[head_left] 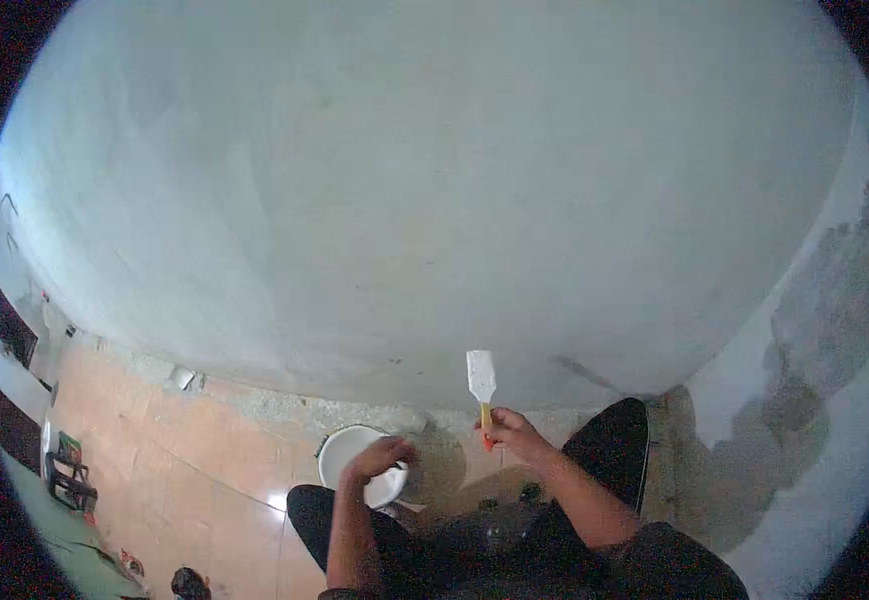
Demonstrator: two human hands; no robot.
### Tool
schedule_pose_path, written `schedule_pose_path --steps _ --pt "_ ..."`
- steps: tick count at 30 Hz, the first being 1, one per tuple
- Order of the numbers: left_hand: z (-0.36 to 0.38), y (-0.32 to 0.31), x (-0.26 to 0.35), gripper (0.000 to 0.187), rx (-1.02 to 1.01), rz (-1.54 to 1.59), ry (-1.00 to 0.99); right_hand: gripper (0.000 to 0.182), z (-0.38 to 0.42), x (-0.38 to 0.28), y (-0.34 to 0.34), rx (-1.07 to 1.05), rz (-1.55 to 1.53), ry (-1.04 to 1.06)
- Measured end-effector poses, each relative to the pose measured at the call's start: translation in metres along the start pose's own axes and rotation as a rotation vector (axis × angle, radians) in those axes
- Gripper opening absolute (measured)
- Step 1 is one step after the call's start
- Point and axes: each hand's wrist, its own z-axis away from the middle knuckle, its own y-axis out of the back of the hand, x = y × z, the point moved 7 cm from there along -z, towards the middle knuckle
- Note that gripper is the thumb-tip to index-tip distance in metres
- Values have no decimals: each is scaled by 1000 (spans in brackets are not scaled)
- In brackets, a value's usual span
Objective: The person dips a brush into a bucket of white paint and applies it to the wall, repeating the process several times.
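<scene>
At the foot of a pale wall [425, 200], near the wall-side edge of the tiled floor [185, 450], a person's right hand [515, 436] holds a scraper [481, 376] out between the knees [610, 450]. Its fingers curl around the handle, blade pointing away from the body, a grip that probably keeps them clear of the blade and its angle easy to control. The left hand [381, 458] is over a white bucket [335, 455], fingers partly bent; whether they grasp anything is unclear. The bucket stands on the floor near that same edge, by the left knee, seemingly for easy reach. The scraper has a broad, flat, white blade with faint specks, narrowing to a yellow handle with a red end. Whether the white is a coating is hard to say.
</scene>
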Motion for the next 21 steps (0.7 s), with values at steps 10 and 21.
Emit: schedule_pose_path --steps 10,21 --pt "74 -147 260 25 -487 562 -771 25 -13 33 33 176 -79 134" --pt "31 -183 274 19 -212 482 -568 16 -22 21 51 264 100 196"
